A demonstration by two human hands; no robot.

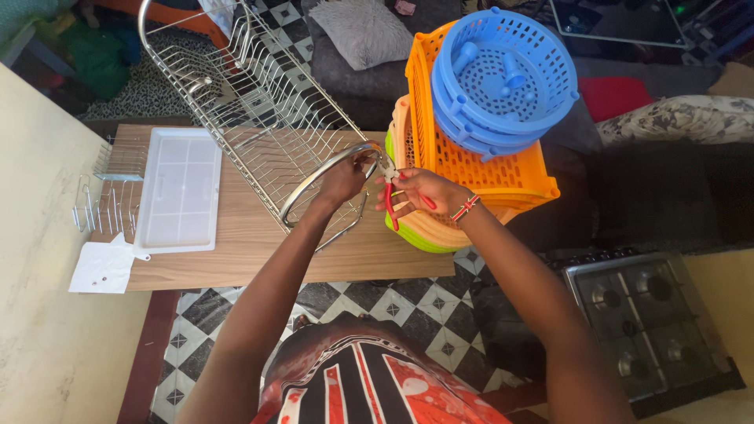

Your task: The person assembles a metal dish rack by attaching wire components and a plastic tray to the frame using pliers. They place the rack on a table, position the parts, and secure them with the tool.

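I see the wire dish rack lying tilted across the wooden surface, its curved end rail at the near right edge. My left hand is closed around that rail. My right hand grips red-handled pliers, the tool's nose at the rail. Stacked plastic baskets sit just beside the right edge; a white tray rests toward the left.

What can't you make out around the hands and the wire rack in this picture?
Head view only:
- Tip of the red-handled pliers: hidden between the right hand and left hand, so what it grips is unclear.
- Left-hand fingers: curled over the chrome wire dish rack end loop, hiding the joint.
- Small wire holder: partly covered by the white plastic tray.
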